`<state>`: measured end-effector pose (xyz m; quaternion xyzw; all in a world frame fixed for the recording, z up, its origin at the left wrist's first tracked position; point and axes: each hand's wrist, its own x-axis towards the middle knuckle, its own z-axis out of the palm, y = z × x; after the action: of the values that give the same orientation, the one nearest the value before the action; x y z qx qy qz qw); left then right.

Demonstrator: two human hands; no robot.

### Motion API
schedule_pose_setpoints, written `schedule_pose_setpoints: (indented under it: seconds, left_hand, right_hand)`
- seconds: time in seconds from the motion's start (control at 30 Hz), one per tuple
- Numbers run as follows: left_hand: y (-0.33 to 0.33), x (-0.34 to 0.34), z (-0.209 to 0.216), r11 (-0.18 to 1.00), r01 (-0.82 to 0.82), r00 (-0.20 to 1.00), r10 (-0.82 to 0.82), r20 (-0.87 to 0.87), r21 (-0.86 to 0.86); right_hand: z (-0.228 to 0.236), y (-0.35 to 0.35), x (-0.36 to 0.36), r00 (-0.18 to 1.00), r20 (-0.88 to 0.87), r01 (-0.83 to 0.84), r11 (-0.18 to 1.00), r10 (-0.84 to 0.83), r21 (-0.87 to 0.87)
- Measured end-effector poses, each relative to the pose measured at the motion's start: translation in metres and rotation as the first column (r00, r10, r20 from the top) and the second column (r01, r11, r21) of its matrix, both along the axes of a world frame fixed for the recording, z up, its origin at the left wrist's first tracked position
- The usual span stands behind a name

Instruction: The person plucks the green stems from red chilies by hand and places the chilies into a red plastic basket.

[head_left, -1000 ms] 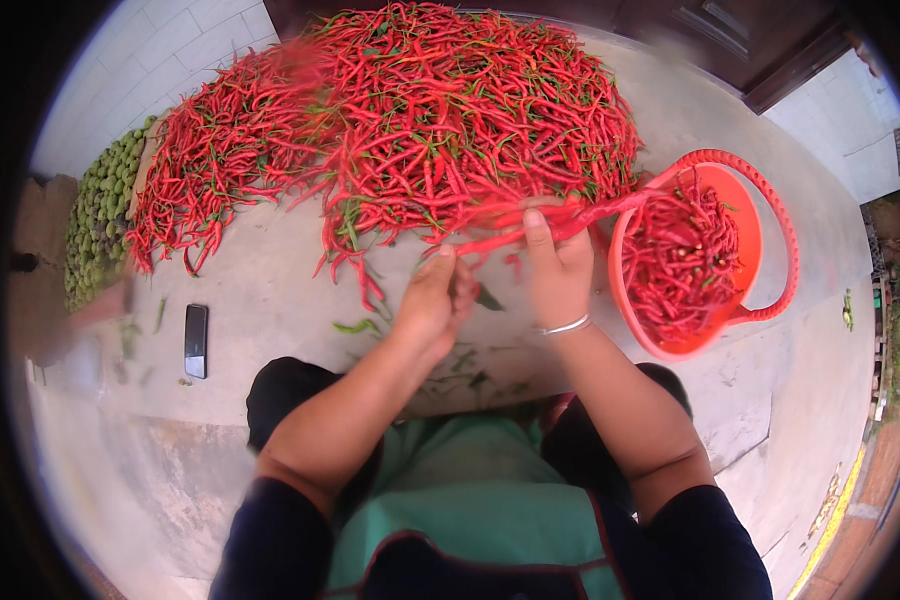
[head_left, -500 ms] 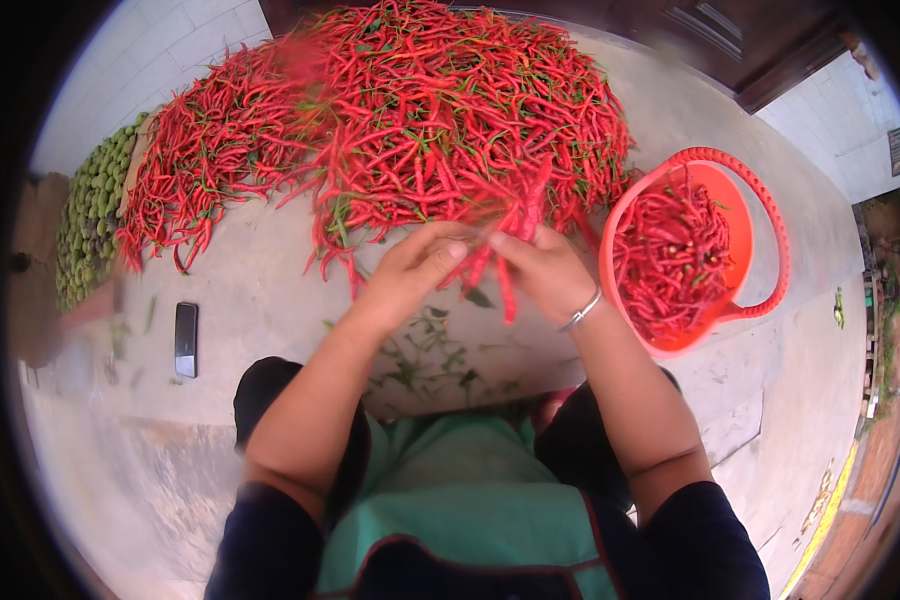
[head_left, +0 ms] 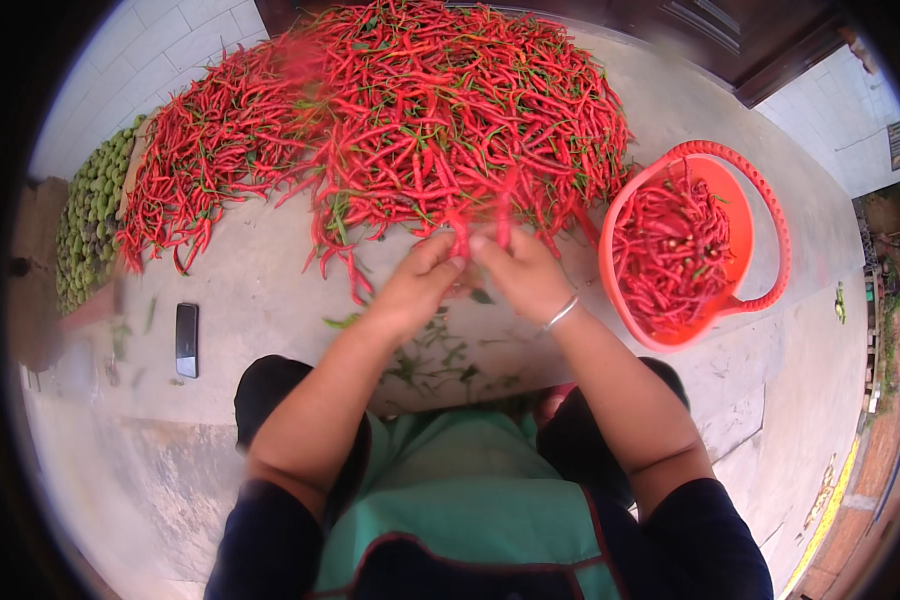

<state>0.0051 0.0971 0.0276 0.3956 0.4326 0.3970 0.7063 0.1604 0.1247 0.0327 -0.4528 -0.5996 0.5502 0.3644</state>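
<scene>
In front of me my left hand (head_left: 417, 283) pinches a red chili pepper (head_left: 459, 236) between thumb and forefinger. Close beside it on the right, my right hand (head_left: 526, 277) is closed on another red chili (head_left: 504, 212) that points up and away, somewhat blurred. Whether more chilies lie inside either palm, I cannot tell. Just beyond the fingertips spreads a large heap of red chilies (head_left: 440, 130), many with green stems. To the right of my right hand stands a red plastic basket (head_left: 739, 235) with a looped handle, holding chilies (head_left: 670, 255).
Green stem bits (head_left: 440, 362) are scattered on the concrete floor below my hands. A black phone (head_left: 186, 340) lies at left. Round green fruits (head_left: 95, 215) are piled at the far left by a white block wall (head_left: 160, 50). A dark door (head_left: 740, 40) is at the back.
My right hand has shifted slightly left, nearer the left one. The bunch of several chilies at its fingers has given way to a single one showing. The left hand has moved a little lower.
</scene>
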Motion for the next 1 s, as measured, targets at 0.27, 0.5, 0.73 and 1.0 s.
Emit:
schedule_pose_setpoints:
  seconds: [0.27, 0.5, 0.73, 1.0]
  left_hand:
    - [0.003, -0.006, -0.010, 0.998, -0.022, 1.000, 0.022, -0.007, 0.061]
    - [0.004, -0.004, 0.005, 0.968, -0.182, 0.935, 0.225, 0.276, -0.172]
    - [0.008, -0.016, -0.001, 0.912, -0.202, 0.797, 0.365, 0.482, -0.357]
    - [0.006, -0.015, 0.005, 0.904, -0.332, 0.798, 0.422, 0.430, -0.269]
  right_hand:
    - [0.013, 0.002, 0.007, 0.988, 0.151, 0.019, 0.995, -0.005, -0.096]
    - [0.024, -0.012, 0.001, 0.907, 0.253, -0.319, 0.941, 0.338, -0.113]
    - [0.022, -0.007, 0.006, 0.934, 0.226, -0.257, 0.960, 0.276, -0.110]
    - [0.026, -0.008, 0.005, 0.912, 0.377, -0.188, 0.981, 0.160, 0.038]
